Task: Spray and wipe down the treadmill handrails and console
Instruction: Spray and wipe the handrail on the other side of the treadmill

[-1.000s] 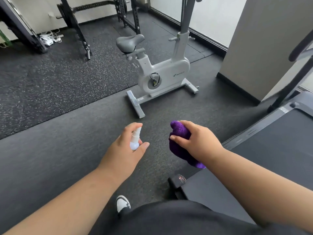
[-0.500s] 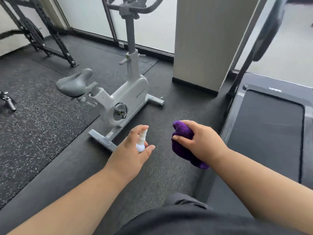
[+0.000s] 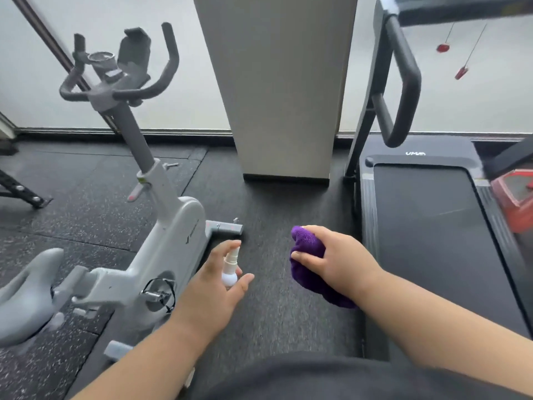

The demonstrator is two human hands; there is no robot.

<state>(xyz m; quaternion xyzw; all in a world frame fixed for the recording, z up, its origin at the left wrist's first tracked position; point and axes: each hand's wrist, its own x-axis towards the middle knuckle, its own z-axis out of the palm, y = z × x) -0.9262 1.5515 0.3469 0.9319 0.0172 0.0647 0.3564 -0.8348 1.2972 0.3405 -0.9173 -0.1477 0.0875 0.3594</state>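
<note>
A white exercise bike (image 3: 161, 241) fills the left of the frame and a beige pillar (image 3: 282, 82) rises at top centre, standing between the bike and the treadmill (image 3: 427, 226) at right, whose dark handrail (image 3: 403, 82) loops at upper right. Low in the centre, your left hand (image 3: 213, 290) curls its fingers round a small white spray bottle (image 3: 230, 267); how full it is cannot be told. Just right of it, your right hand (image 3: 337, 261) grips a bunched purple cloth (image 3: 305, 255) beside the treadmill's edge.
</note>
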